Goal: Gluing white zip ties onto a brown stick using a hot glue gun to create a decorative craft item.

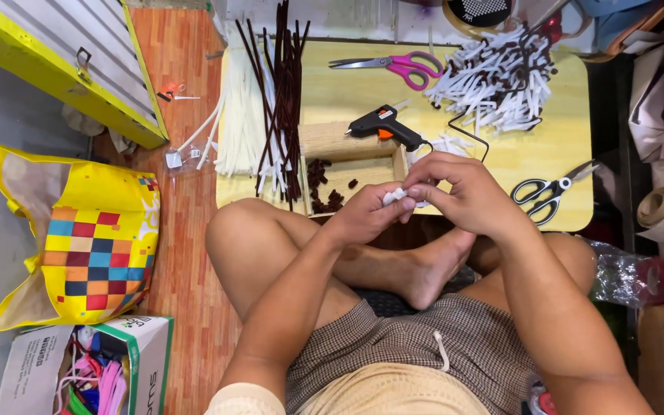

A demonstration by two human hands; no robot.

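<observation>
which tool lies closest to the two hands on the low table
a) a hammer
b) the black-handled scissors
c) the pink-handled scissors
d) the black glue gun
d: the black glue gun lies on the low table just above the left hand and right hand, which pinch a small white piece; the pink-handled scissors lie at the far edge and the black-handled scissors off to the right.

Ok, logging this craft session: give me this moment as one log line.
left hand: pinching small white fuzzy piece | right hand: pinching same piece | black glue gun: idle on yellow table
</observation>
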